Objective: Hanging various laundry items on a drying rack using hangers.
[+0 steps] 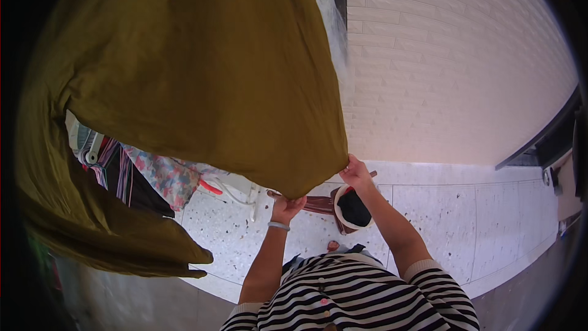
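A large olive-brown cloth hangs before me and fills much of the left and upper view. My left hand, with a pale bangle at the wrist, pinches its lower edge. Higher and to the right, my right hand grips a corner of the same cloth. Between the two hands the edge sags slightly. Another part of the cloth drapes down at the far left and ends in a folded tip. Where the cloth is fixed at the top lies outside the view.
Behind the cloth are a floral fabric and striped fabric. A reddish-brown wooden stool stands on the speckled floor, near a pale round container with dark contents. A tiled wall rises at right; clear plastic hangs beside it.
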Action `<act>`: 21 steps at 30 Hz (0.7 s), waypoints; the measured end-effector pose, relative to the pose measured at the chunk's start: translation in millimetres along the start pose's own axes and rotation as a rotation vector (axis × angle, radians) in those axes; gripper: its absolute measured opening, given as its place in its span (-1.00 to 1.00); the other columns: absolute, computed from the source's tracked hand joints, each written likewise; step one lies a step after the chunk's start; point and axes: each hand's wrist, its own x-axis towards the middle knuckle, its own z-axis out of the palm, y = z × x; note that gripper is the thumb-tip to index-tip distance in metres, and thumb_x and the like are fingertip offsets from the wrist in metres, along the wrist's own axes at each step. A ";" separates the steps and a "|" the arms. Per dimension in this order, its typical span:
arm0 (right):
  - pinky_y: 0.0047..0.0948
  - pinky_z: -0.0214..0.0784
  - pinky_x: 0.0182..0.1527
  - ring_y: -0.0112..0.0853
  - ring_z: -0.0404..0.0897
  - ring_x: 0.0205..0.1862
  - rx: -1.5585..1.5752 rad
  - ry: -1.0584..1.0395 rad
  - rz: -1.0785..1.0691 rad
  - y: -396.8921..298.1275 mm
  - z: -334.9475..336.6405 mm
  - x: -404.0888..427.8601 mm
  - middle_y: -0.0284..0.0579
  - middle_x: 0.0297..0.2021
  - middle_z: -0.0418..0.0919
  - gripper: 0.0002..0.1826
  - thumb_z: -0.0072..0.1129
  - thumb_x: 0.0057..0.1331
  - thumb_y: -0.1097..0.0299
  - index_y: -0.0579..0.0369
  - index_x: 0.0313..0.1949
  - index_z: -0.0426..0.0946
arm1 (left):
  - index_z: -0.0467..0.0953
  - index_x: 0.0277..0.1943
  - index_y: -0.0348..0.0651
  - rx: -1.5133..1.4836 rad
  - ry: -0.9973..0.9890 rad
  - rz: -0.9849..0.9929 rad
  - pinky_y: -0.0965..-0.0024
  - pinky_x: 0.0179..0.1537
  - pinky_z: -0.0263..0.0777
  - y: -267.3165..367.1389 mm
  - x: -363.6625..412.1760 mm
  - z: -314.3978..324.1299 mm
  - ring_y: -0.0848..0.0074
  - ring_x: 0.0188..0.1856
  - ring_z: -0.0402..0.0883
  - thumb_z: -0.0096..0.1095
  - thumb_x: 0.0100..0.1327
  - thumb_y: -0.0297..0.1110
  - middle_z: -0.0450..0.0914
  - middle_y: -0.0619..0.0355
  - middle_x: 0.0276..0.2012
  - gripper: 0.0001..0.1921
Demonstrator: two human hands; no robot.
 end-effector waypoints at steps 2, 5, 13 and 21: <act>-0.47 0.39 -0.14 -0.43 0.56 -0.23 -0.086 -0.323 0.050 -16.7 -19.4 17.0 -0.28 -0.27 0.61 -0.90 0.04 0.33 0.36 0.02 -0.21 0.50 | 0.49 -0.17 -0.23 0.055 0.020 -0.051 0.04 0.11 0.30 -9.1 8.1 18.0 0.34 -0.22 0.53 0.03 0.35 -0.34 0.56 0.08 -0.34 -0.84; -0.53 0.37 -0.21 -0.45 0.54 -0.26 -0.135 0.102 0.109 -15.7 7.9 16.0 -0.30 -0.32 0.60 -0.91 0.06 0.33 0.34 -0.03 -0.19 0.48 | 0.50 -0.19 -0.24 0.038 0.392 -0.066 -0.04 0.18 0.21 -3.9 -4.4 3.8 0.31 -0.18 0.53 0.02 0.34 -0.32 0.56 0.07 -0.34 -0.82; -0.50 0.35 -0.30 -0.51 0.46 -0.35 -0.523 0.080 0.028 -50.4 0.0 42.0 -0.35 -0.36 0.53 -0.79 0.24 0.23 0.25 -0.03 -0.18 0.47 | 0.49 -0.25 -0.18 0.224 0.353 -0.024 -0.06 0.22 0.17 3.4 21.6 -21.4 0.27 0.04 0.44 0.01 0.37 -0.18 0.51 0.05 -0.24 -0.75; -0.21 0.41 -0.07 -0.20 0.53 -0.09 -1.564 0.675 -0.172 -97.2 -215.6 68.9 0.01 -0.13 0.53 -0.41 0.41 -0.07 0.20 0.15 -0.05 0.44 | 0.43 -0.12 -0.20 0.144 0.547 -0.176 0.04 0.05 0.43 -38.8 17.3 -93.7 0.17 -0.09 0.55 0.04 0.38 -0.29 0.57 -0.06 -0.20 -0.82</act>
